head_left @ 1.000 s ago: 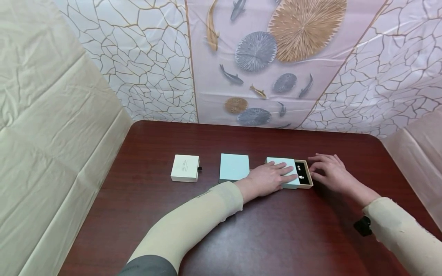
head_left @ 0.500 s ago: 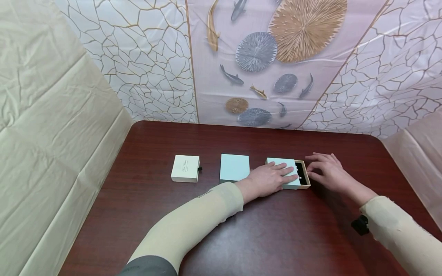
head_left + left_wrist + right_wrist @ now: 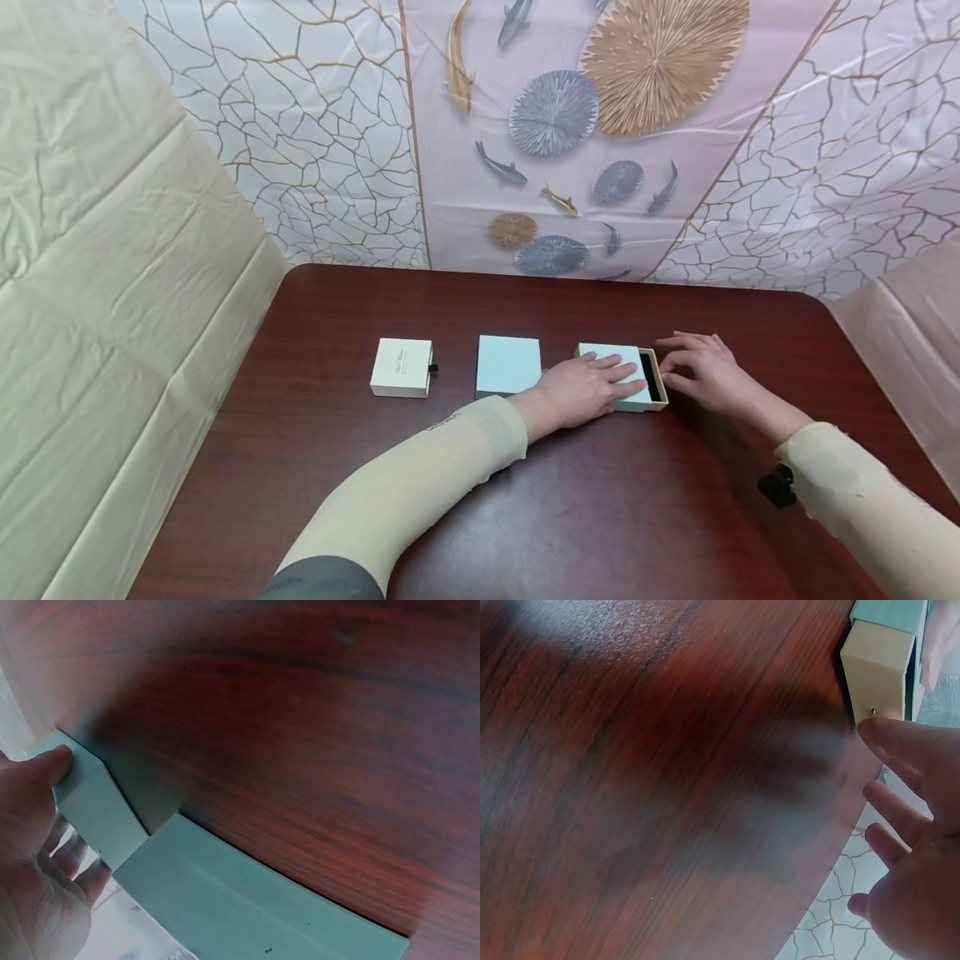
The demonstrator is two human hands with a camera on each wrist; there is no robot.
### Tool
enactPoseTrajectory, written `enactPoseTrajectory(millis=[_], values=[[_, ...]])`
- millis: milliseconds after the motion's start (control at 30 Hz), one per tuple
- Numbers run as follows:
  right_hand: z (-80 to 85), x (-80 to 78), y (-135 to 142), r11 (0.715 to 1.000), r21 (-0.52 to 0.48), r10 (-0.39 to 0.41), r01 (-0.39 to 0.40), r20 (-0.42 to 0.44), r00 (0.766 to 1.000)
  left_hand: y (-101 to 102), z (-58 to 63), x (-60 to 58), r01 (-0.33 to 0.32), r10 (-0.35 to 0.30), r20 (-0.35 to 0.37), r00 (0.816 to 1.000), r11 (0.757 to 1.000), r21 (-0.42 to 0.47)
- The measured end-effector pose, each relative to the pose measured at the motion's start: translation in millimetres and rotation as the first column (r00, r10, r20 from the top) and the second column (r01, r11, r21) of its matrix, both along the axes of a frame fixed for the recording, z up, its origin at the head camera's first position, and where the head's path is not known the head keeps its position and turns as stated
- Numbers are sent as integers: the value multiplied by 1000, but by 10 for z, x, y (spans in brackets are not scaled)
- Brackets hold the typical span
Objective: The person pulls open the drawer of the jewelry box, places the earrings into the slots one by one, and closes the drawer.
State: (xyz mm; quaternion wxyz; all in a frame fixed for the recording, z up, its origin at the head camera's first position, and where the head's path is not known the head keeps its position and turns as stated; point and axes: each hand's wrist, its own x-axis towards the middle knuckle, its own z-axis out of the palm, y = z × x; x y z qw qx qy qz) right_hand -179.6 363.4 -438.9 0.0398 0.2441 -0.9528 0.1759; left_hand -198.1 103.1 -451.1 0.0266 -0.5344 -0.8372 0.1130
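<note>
In the head view my left hand lies spread over a pale blue box sleeve, its fingers straight. The left wrist view shows the thumb against the sleeve's side. A cream drawer with a black lining sticks a little out of the sleeve's right end. My right hand touches the drawer's outer end with a fingertip, its other fingers loosely bent. In the right wrist view that fingertip meets the cream end face beside a small metal spot. The drawer's contents are hidden under the sleeve.
A second pale blue box stands just left of the left hand. Further left is a cream box with dark print and a black tab. The dark red wooden table ends at a patterned cloth behind.
My right hand has moved left, and the drawer has slid further into the sleeve. White earrings seen in the drawer earlier are now out of sight. The left hand stays put.
</note>
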Motion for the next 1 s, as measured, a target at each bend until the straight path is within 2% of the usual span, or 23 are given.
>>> enactPoseTrajectory(millis=[667,1000], values=[[0,-9,-104,1000,-16,6,-6,7,1000,-10,-13,-7,6,-6,6,1000,1000,-2],[2,-30,-121,1000,-23,17,-16,44,999,-15,-6,-8,11,-11,16,1000,1000,7]])
